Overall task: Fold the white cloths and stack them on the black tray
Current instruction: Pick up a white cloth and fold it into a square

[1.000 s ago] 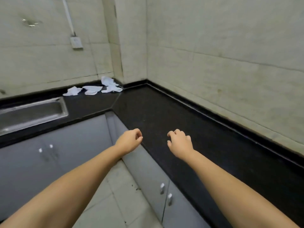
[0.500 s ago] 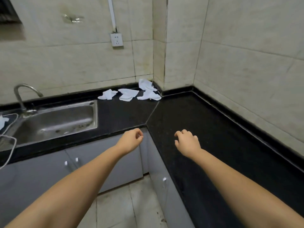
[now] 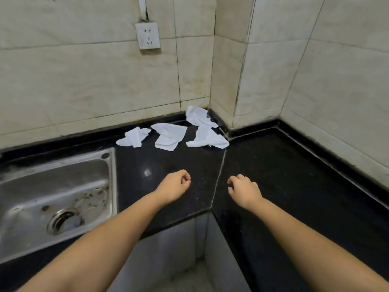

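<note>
Here, the left hand (image 3: 173, 186) is curled into an empty fist above the black countertop (image 3: 294, 175), just right of the steel sink (image 3: 109, 165). The right hand (image 3: 244, 191), further right of the sink, grasps nothing, its fingers loosely bent. Four crumpled white tissues (image 3: 170, 135) lie on the countertop behind and right of the sink, near the tiled wall (image 3: 84, 81) and well apart from both hands. A wall socket (image 3: 147, 37) sits above the sink's far right corner.

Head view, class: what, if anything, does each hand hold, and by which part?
Nothing: the left hand and right hand hover bare over the counter, short of the white tissues.
</note>
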A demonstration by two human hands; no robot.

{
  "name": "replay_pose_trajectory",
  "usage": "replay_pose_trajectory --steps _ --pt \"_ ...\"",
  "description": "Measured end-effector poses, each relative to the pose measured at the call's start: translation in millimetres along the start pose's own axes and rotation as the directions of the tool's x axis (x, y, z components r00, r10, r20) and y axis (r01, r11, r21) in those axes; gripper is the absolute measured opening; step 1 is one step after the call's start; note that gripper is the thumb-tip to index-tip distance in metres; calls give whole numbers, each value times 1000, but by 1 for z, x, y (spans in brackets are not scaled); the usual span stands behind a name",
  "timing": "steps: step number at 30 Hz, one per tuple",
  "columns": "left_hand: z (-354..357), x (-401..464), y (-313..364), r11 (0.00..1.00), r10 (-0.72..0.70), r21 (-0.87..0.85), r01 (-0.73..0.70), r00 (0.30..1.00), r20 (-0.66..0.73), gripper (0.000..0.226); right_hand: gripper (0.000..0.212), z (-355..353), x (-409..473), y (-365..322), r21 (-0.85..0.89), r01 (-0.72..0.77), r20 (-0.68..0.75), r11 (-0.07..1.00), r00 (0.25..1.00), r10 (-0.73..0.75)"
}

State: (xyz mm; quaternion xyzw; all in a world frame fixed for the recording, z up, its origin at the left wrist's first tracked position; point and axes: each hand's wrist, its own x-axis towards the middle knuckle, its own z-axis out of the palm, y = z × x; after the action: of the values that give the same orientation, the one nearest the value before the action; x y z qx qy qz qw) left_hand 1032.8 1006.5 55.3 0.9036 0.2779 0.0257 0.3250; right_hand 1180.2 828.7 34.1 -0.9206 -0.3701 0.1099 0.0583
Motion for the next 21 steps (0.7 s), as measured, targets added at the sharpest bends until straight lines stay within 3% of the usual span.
replay_pose_trajectory --steps 9,16,18,21 --pt "-22 157 -32 1000 -13 20 10 990 144 19 29 -7 145 -10 86 -113 20 990 994 112" --pt "-1 273 -49 996 -85 21 85 996 40 41 41 -6 300 -6 139 88 -59 986 995 -81" --pt "10 298 -52 993 -114 29 112 993 44 49 51 0 332 -5 103 151 -7 983 988 -151" --pt "26 318 -57 987 -149 66 143 985 91 50 52 10 358 -1 -23 195 185 981 965 -187"
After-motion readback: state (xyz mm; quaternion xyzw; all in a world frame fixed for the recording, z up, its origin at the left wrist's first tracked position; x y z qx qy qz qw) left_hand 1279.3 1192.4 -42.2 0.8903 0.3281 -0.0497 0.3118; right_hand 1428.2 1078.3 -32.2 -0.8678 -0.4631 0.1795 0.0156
